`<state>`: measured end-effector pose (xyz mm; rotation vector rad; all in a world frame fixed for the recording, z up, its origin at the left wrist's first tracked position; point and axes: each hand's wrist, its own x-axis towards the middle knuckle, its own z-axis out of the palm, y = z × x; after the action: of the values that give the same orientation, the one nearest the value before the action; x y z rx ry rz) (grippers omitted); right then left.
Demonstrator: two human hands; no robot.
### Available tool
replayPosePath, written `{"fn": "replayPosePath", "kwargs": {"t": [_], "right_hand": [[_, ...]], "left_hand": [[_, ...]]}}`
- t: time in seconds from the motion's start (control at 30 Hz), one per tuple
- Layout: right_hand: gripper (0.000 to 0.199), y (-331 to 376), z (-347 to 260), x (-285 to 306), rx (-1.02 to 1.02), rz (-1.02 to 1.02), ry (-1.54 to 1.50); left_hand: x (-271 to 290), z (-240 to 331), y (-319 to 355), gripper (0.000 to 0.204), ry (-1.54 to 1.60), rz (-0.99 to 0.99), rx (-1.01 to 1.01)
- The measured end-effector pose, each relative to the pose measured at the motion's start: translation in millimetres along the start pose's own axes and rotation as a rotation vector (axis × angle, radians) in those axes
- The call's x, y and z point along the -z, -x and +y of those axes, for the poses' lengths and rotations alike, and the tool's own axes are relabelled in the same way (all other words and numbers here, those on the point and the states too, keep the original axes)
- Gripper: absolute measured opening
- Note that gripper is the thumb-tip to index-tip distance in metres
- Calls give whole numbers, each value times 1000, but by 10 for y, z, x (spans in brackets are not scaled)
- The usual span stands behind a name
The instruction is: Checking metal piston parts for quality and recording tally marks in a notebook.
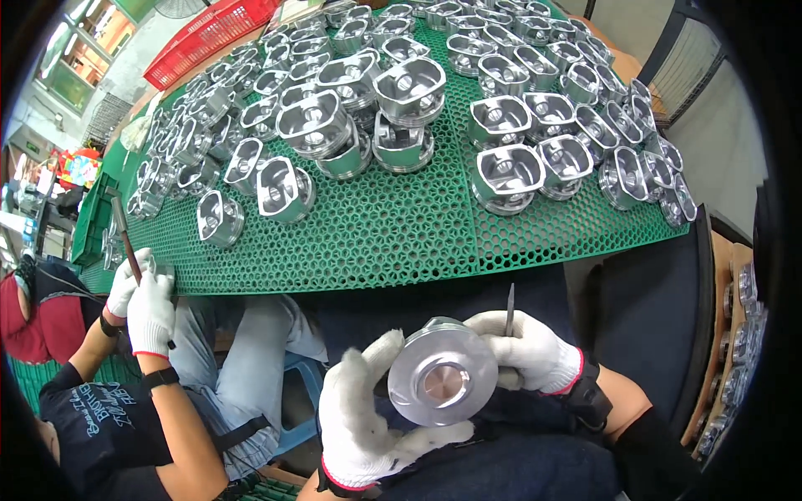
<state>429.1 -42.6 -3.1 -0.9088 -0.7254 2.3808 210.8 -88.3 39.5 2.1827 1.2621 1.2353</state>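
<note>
Low in front of me I hold a silver metal piston point(409, 382), its round crown with a coppery dished centre turned up toward the view. My left hand point(355, 417), in a white knit glove with a red cuff, grips it from the left side, thumb above and fingers below. At its right edge is my right hand point(530, 351), gloved the same way. Between the right fingers a slim, pointed grey metal tool point(510, 307) stands up; its lower part is hidden by the glove. Whether the tool touches the piston cannot be seen.
A green honeycomb mat point(393, 234) covers the table, with many pistons point(507, 171) in rows, some stacked. A co-worker's gloved hands point(150, 309) hold a long brown-handled tool at left. A red crate point(209, 42) sits at the far left; racked pistons point(735, 376) stand at right.
</note>
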Motion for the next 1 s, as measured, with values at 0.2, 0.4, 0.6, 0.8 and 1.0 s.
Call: {"fn": "replayPosePath", "kwargs": {"t": [0.2,0.4,0.6,0.8,1.0], "right_hand": [[33,49,-138,-256,61,-14,375],[26,160,-204,-99,360,101,634],[33,278,-490,58,689,524,1101],[43,157,-795,353,745,988,1720],[21,-66,-801,430,830,895,1859]], "left_hand": [[-205,-179,68,95,126,-38,406],[359,-943,80,50,630,543,745],[1481,-2149,308,41,155,857,584],[1348,-2210,202,44,3,863,641],[169,-838,222,56,173,555,406]]}}
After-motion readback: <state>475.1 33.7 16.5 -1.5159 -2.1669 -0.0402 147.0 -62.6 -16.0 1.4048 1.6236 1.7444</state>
